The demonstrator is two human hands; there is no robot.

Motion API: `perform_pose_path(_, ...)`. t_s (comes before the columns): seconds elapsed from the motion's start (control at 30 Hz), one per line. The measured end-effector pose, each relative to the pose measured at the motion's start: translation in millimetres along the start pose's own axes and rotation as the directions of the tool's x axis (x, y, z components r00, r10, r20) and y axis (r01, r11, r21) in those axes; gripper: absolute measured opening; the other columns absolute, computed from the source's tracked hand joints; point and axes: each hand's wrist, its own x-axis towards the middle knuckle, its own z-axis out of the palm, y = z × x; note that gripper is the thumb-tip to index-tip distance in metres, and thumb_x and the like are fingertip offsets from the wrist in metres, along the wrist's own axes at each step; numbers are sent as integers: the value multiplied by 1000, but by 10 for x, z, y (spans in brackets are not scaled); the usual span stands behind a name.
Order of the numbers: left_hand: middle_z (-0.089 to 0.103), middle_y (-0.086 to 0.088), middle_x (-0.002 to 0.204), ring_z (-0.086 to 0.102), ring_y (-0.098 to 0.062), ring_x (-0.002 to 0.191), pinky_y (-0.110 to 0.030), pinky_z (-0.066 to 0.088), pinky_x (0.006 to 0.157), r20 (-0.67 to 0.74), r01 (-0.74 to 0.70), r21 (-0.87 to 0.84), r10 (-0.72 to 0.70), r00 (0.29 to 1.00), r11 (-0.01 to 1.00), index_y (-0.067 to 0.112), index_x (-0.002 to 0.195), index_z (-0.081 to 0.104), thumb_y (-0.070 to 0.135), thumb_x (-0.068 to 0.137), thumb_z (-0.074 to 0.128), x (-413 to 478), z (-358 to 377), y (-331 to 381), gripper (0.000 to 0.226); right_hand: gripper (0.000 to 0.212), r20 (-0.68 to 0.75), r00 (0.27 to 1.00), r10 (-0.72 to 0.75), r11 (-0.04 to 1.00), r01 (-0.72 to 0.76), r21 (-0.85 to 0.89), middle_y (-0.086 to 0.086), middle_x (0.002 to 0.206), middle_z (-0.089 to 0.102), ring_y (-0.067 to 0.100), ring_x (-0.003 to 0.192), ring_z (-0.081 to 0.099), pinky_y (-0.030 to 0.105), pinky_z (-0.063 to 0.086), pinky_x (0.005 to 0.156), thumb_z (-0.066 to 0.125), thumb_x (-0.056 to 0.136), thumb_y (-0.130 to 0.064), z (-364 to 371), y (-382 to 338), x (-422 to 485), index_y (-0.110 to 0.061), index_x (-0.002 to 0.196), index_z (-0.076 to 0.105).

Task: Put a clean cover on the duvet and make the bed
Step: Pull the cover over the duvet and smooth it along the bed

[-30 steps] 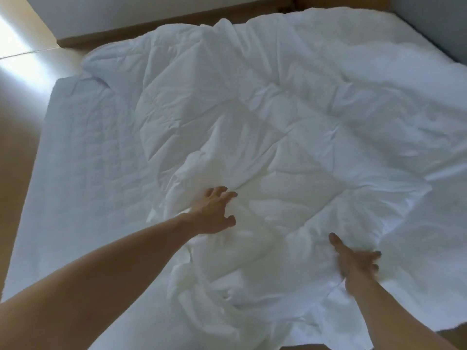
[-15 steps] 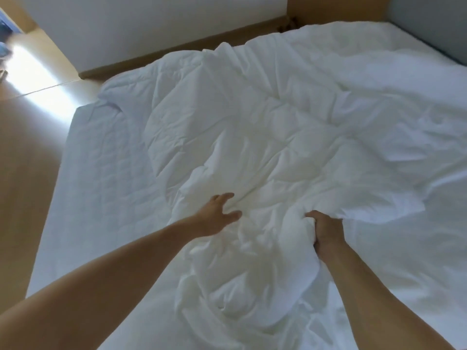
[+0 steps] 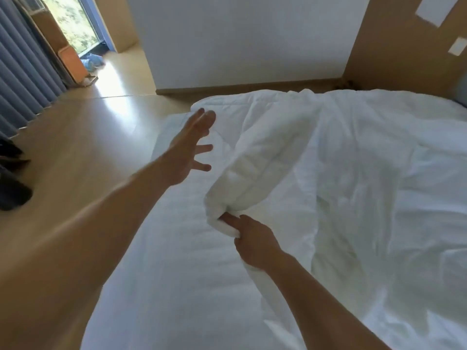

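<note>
Gripping a bunched fold of the duvet (image 3: 341,173) at frame centre, right hand (image 3: 255,242) holds it raised off the mattress (image 3: 177,261), probably to find an edge. Left hand (image 3: 188,150), fingers spread and holding nothing, stretches toward the upper-centre corner. Rest of duvet heaped across frame right.

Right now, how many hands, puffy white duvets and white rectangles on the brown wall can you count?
Puffy white quilted duvet: 1
Bare hands: 2, open left hand and right hand gripping the duvet
White rectangles on the brown wall: 2
Total: 5
</note>
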Motion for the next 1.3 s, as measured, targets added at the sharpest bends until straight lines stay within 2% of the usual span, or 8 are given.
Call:
perform_pose_path(0.17,65,0,124,72,-25,95,-44,59,69,-11,176,91,-176,984,980,36,134,54,86,45,73,-539,-1673,-358,103,72,121,964,-237,966,247,-76,2,131,55,30,108,59,38,47,90,40,96,-9,1286,-1097,73,-53,150,24)
perform_pose_path(0.33,72,-10,96,70,-30,81,-47,56,79,-239,423,108,-390,889,900,17,102,65,70,71,70,-868,-2768,-987,61,85,361,878,-314,927,366,-83,6,123,57,34,104,57,41,44,85,37,92,-2,2232,-1502,-115,-62,147,12)
perform_pose_path(0.53,63,-10,88,59,-24,77,-29,45,61,-403,614,638,-477,781,465,9,93,60,10,87,58,-1394,-3151,-2403,6,91,684,726,-70,996,90,5,0,149,44,28,133,44,38,38,108,51,91,-22,2834,-1312,-522,-65,139,-13)
perform_pose_path(0.7,55,-3,106,60,-26,101,-41,58,82,-285,647,715,-734,617,266,13,123,52,22,87,61,-1576,-2938,-3050,38,65,82,955,284,958,-279,-71,-5,157,35,18,143,30,33,24,116,55,96,-34,2364,-460,-570,-31,154,25)
perform_pose_path(0.8,54,-6,118,55,-23,101,-33,52,85,-264,580,759,-675,690,296,11,143,39,28,88,64,-1297,-2627,-3150,63,70,-280,768,576,769,-625,-133,10,156,35,29,145,28,48,29,113,63,90,-36,1806,257,-499,-15,151,36)
perform_pose_path(0.97,16,-7,161,33,-33,140,-48,41,105,-133,263,957,-622,772,122,35,156,16,42,87,61,-945,-1978,-3159,83,101,-285,402,870,420,-907,3,13,164,-2,32,151,-2,67,16,111,68,85,-52,1234,1068,-544,-17,156,7)
perform_pose_path(1.13,22,-4,161,39,-27,138,-39,40,110,48,143,959,-638,769,245,27,157,19,38,92,60,-622,-1546,-3138,78,83,-183,216,959,269,-900,343,31,145,39,48,126,47,49,44,96,68,90,-23,1027,1495,-512,-3,152,17)
perform_pose_path(1.3,32,-7,158,43,-26,138,-38,37,111,85,167,919,-593,800,357,23,155,26,42,97,55,-344,-1339,-3046,68,31,-327,489,809,586,-629,511,33,108,64,43,103,61,42,42,83,43,97,-18,1194,850,4,6,100,62)
